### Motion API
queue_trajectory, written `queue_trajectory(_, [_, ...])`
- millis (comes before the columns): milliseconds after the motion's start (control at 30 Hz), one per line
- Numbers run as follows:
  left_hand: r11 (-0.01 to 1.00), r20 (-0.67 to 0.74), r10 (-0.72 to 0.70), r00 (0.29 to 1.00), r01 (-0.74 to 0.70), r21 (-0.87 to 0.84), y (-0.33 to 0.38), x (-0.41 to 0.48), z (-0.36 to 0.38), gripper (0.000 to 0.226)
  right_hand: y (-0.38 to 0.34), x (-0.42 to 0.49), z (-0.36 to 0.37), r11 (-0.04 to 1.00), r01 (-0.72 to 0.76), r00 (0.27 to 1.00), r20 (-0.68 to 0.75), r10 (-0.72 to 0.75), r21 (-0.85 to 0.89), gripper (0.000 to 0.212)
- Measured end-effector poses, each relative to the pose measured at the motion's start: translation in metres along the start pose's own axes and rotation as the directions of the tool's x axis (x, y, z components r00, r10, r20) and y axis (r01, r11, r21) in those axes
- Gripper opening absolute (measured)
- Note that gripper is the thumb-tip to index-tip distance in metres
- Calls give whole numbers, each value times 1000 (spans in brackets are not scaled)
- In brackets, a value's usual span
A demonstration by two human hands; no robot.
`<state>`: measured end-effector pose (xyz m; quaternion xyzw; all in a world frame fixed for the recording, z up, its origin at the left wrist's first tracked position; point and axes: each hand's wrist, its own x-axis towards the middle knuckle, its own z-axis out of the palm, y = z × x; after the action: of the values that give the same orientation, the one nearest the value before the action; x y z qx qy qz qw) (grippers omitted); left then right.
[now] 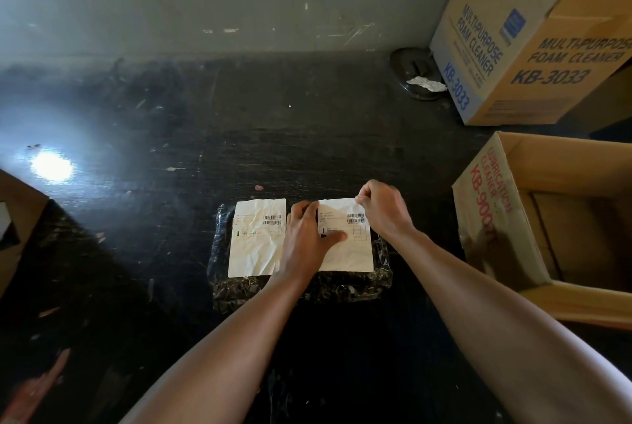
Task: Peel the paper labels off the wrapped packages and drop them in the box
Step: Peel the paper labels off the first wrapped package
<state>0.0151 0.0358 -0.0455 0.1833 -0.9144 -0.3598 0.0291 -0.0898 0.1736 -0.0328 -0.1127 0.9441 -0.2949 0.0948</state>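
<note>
A package wrapped in dark shiny plastic (pixel 345 285) lies on the black floor in front of me. Two white paper labels with barcodes are stuck on its top: the left label (pixel 254 242) lies flat and wrinkled, the right label (pixel 354 249) is under my hands. My left hand (pixel 307 239) lies flat between the labels, its thumb pressing on the right label. My right hand (pixel 381 208) pinches that label's far right corner, which curls up a little. An open cardboard box (pixel 492 218) with red lettering stands to the right.
A taller closed carton (pixel 533 37) printed "Multi-purpose foam cleaner" stands at the back right by the grey wall. A dark round lid with crumpled paper (pixel 419 76) lies beside it. A cardboard piece (pixel 17 218) juts in at the left edge. Glare marks the floor at left.
</note>
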Motion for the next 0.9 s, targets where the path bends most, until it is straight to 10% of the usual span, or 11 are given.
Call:
queue_trajectory(400, [994, 64, 24, 998, -30, 104, 3, 8, -11, 62, -6, 13, 0, 999, -26, 1000, -2, 26, -32, 5])
queue_trajectory(900, [998, 23, -62, 998, 62, -2, -8, 7, -2, 86, -18, 20, 5, 993, -71, 993, 93, 80, -99, 12])
